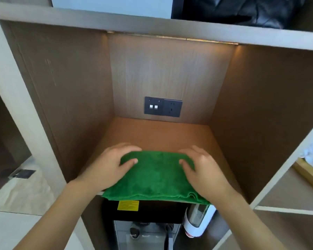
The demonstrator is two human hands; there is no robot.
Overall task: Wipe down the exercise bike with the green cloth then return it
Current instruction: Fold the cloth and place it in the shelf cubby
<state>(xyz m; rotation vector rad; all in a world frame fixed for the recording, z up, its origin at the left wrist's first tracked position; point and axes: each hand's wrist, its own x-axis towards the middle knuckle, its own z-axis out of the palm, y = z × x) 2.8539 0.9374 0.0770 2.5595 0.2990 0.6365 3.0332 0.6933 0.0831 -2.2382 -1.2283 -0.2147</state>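
A folded green cloth (156, 176) lies at the front of a wooden shelf (159, 136), its near edge hanging a little over the shelf's lip. My left hand (109, 166) holds the cloth's far left corner, thumb on top and fingers curled round the far edge. My right hand (203, 170) holds the far right side the same way, thumb on the cloth and fingers over the far edge. No exercise bike is in view.
The shelf is a deep wooden cubby with a dark socket plate (163, 107) on its back wall. Below it stands a black appliance with a yellow label (128, 205) and a white device (197, 221). A black bag (242, 9) lies on the shelf above.
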